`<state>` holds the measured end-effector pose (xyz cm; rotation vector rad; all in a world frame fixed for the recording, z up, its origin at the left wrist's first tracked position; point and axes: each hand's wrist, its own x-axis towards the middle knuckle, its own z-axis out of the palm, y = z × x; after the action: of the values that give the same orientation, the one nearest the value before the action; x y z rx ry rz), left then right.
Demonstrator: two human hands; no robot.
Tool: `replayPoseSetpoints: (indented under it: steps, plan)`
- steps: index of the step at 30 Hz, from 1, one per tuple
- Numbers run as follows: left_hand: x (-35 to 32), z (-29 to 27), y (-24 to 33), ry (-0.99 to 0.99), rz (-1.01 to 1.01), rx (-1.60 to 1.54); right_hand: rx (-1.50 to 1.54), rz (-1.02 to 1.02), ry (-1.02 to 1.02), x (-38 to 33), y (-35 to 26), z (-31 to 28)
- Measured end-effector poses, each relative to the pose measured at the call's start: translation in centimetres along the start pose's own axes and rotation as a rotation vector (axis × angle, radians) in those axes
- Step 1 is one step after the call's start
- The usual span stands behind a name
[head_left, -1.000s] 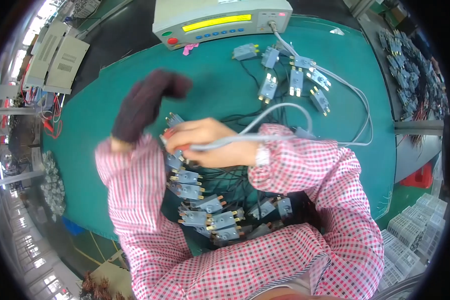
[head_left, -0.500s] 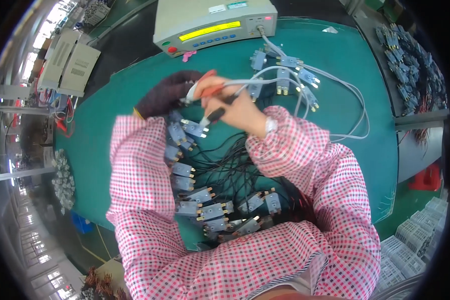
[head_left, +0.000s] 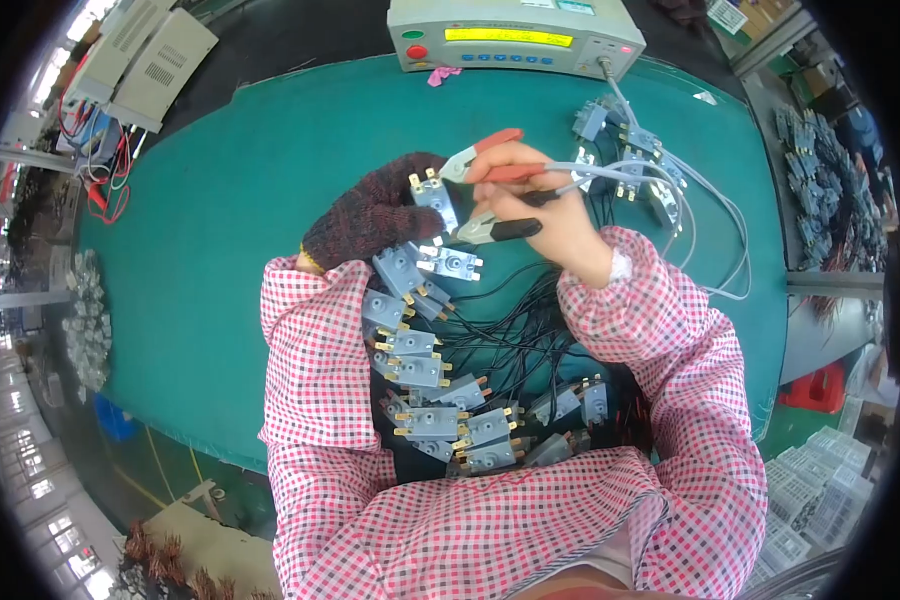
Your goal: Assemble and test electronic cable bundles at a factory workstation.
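Note:
My left hand (head_left: 370,212), in a dark knitted glove, holds a grey switch part (head_left: 432,195) with brass terminals above the green table (head_left: 220,230). My right hand (head_left: 545,205) is bare and grips two test clips, one red-handled (head_left: 480,155) and one black-handled (head_left: 500,230), with grey cables (head_left: 620,170) running off to the right. The clip jaws meet the switch part's terminals. Several more grey switch parts (head_left: 420,370) on black wires hang in a bunch between my forearms, down to my lap.
A grey test instrument (head_left: 515,40) with a yellow display stands at the table's far edge. More wired switch parts (head_left: 625,150) lie at the right. Two grey boxes (head_left: 140,55) sit far left. Small parts (head_left: 88,330) are piled left of the table, and bins of parts (head_left: 830,180) stand at the right.
Both hands moved up the table, away from my body. My right hand now holds the red and black clips at the switch part in my gloved left hand.

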<state>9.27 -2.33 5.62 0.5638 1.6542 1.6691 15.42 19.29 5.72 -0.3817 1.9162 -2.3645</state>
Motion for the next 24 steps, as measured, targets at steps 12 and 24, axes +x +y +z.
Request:
replayPoseSetpoints:
  steps: [12, 24]
  plan:
    - [0.5, 0.6, 0.6, 0.003, 0.040, 0.123, -0.405, -0.246, -0.015, 0.5, 0.9, -0.8]
    - [0.4, 1.2, 1.1, 0.092, 0.021, 0.200, -0.359, -0.214, 0.059, 0.8, 0.8, 0.4]
